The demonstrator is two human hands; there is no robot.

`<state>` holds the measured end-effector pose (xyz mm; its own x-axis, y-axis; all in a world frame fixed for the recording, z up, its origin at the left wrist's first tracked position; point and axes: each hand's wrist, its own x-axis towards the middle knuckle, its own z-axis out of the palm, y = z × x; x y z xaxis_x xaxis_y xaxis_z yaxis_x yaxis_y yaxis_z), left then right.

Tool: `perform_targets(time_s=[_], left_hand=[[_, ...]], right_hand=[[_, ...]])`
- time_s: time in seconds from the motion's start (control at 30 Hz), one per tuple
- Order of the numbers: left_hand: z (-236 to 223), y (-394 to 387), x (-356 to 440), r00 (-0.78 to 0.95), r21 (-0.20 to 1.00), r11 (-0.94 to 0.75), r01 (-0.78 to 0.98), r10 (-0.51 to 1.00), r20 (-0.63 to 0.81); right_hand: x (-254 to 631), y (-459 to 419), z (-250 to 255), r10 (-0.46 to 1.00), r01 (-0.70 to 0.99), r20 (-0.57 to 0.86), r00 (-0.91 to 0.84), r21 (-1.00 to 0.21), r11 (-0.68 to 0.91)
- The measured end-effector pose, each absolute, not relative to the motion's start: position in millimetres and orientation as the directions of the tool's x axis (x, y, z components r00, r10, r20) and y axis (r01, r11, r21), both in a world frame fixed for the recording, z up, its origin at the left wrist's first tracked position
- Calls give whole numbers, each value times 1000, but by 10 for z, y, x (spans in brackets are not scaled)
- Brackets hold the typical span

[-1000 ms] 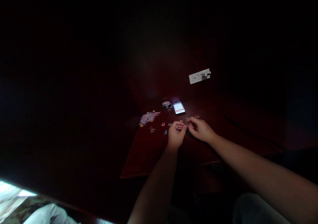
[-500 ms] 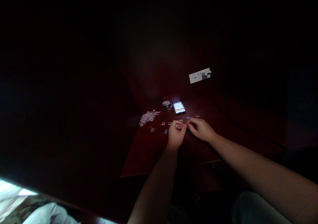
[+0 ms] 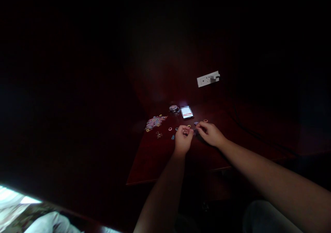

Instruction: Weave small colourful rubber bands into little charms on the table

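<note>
Over the dark red table, both hands meet with their fingertips close together. My left hand is closed in a pinch, its thumb against the curled fingers. My right hand pinches just to the right of it. A small purplish, thin thing shows between the fingertips, too dim to name. Beyond the hands lie a pink ring, a yellow ring and an orange ring. A small blue piece lies left of my left hand.
A pile of small coloured bands lies at the table's left side, with thin gold-coloured pieces in front. Behind stand a round lidded container and a lit phone. A white socket strip holds a plug. The surroundings are dark.
The fingertips have drawn slightly apart, my right hand shifting a little right. A purplish thing now shows between them, where a pinkish bit showed before.
</note>
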<state>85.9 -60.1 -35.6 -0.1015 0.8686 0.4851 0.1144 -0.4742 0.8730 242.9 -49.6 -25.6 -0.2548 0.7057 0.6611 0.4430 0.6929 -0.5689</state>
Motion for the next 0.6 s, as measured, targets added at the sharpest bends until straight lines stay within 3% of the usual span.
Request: perform_targets(time_s=[0.6], left_hand=[[-340,-654,870,27,827,-472,304,873,488]], right_hand=[[2418,-465,-295,733,453,625,-269,-590,669]])
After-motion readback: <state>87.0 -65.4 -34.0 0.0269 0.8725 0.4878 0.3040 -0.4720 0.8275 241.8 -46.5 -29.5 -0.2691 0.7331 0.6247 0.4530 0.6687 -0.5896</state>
